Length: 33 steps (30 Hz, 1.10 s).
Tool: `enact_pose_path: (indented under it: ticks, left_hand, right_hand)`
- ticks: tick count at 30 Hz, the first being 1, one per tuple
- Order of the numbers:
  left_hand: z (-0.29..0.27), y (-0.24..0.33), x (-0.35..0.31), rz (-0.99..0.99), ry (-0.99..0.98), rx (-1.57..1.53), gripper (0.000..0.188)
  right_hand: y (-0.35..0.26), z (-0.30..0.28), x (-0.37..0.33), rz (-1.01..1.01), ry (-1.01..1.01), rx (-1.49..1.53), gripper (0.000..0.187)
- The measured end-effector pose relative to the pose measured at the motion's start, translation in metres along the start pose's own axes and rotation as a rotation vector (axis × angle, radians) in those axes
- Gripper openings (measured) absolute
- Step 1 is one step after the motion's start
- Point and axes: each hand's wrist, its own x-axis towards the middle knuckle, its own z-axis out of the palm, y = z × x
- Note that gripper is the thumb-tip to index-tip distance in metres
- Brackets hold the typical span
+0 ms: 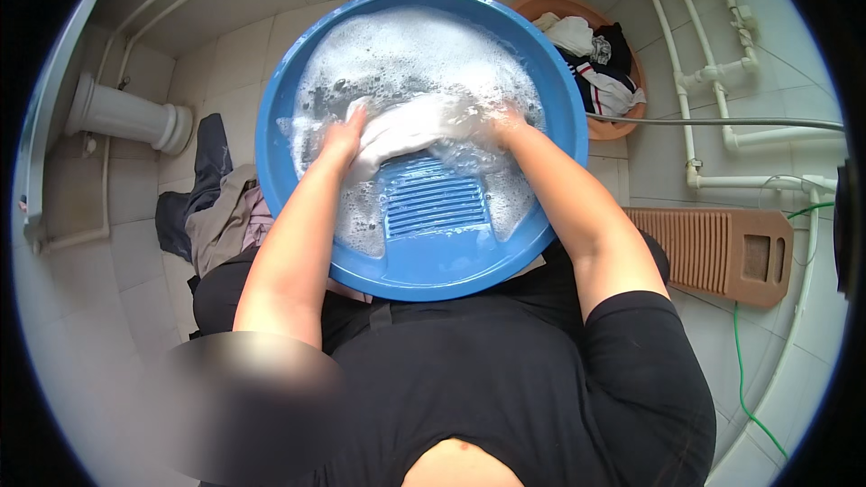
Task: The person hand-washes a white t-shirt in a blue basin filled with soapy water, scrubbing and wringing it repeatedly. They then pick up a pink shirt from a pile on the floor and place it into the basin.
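Observation:
A wide blue basin [421,281] holds foamy water and has a ribbed washboard [435,201] moulded into its near side. Stretched across the water just beyond the ribs is a wet white cloth [406,126], partly covered by suds. My left hand [345,135] is closed on the cloth's left end, thumb over the fabric. At the other end, my right hand [507,124] dips into splashing water. Its fingers are lost in foam and blur, so I cannot see whether they grip the cloth.
An orange tub [627,129] of dark and white clothes stands at the far right. A brown washboard [713,252] lies by my right side. Dark and beige clothes [216,207] lie on the tiles at left. White pipes [672,63] and a grey hose [722,121] run along the right.

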Motion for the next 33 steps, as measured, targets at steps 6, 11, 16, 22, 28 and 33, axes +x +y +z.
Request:
enact_pose_path:
  ticks: [6, 11, 16, 22, 28, 33]
  left_hand:
    - [0.033, 0.002, -0.02, 0.869, 0.517, 0.573, 0.074]
    - [0.023, 0.024, -0.045, 0.926, -0.163, 0.052, 0.087]
    - [-0.015, 0.028, -0.071, 0.576, -0.29, -0.231, 0.045]
    - [-0.022, 0.014, -0.117, 0.47, -0.601, -0.97, 0.047]
    - [0.037, 0.005, -0.08, 0.554, 0.23, -0.479, 0.049]
    - [0.042, -0.003, -0.111, 0.866, 0.305, -0.083, 0.04]
  right_hand:
    - [-0.001, -0.017, -0.029, -0.423, 0.0, 1.087, 0.04]
    - [-0.066, -0.061, -0.098, -0.574, -0.164, 1.366, 0.035]
    - [-0.058, -0.06, -0.108, -0.543, -0.264, 1.796, 0.035]
    - [-0.031, 0.006, -0.089, -0.415, -0.145, 1.416, 0.025]
    - [-0.058, 0.023, -0.068, -0.091, 0.544, 0.403, 0.041]
    - [-0.052, 0.035, -0.092, -0.496, 0.313, 0.874, 0.031]
